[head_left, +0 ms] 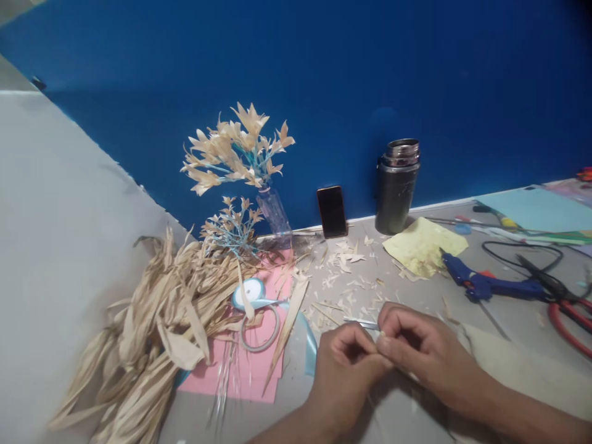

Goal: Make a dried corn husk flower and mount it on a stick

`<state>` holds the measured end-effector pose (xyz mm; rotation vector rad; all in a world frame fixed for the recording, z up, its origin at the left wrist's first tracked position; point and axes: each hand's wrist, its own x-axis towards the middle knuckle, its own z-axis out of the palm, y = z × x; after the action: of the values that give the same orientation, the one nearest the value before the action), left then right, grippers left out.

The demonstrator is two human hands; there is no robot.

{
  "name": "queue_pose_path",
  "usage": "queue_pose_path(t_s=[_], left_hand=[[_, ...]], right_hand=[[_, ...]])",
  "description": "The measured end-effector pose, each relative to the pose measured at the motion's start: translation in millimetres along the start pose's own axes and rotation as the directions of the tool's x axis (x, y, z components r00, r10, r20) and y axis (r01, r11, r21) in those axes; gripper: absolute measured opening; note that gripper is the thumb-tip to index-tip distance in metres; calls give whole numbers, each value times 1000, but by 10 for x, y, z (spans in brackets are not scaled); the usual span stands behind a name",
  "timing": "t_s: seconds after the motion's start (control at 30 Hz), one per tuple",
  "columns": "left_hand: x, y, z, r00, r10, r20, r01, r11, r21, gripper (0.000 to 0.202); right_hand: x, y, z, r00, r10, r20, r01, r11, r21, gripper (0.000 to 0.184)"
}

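Observation:
My left hand (348, 361) and my right hand (419, 345) meet low in the middle of the grey table, both with fingers curled and pinched together. Between them they pinch a thin pale stick (363, 322) that pokes out to the left above my fingers. What else the fingers hold is hidden. Small dried-leaf scraps (345, 271) lie scattered just beyond my hands. To the left lies a big heap of dried husk strips (152, 327) over pink paper (245, 370).
A ribbon spool (250, 291) and wire ring (259, 330) lie on the pink paper. Husk flowers in a bottle (240, 151), a phone (332, 211) and a dark flask (398, 185) stand against the blue wall. Yellow cloth (423, 246), blue glue gun (485, 285) and red-handled scissors (568, 320) lie at right.

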<state>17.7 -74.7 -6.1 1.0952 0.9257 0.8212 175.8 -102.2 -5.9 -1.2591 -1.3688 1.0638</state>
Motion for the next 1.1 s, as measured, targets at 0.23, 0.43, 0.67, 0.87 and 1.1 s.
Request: queue_pose_path(t_s=[0.23,0.43,0.67,0.87,1.1], left_hand=[[34,30,-55,969,-173,175,209,955,-211,45],[57,64,-83,951,-256,174,299,906,-300,44],[73,83,-35,933,-300,199,337,923,-187,39],[44,42,119,962,-229,147,254,950,-184,43],[97,-89,126,962,-193,192,246,918,-311,46]], right_hand=[[26,38,-40,984,148,101,-168,959,228,34],[59,32,-24,944,238,230,-307,890,336,54],[80,81,-56,965,203,166,-253,888,384,33],[77,1,-148,988,153,-34,-146,977,153,38],[123,64,-121,942,237,236,-314,870,380,34]])
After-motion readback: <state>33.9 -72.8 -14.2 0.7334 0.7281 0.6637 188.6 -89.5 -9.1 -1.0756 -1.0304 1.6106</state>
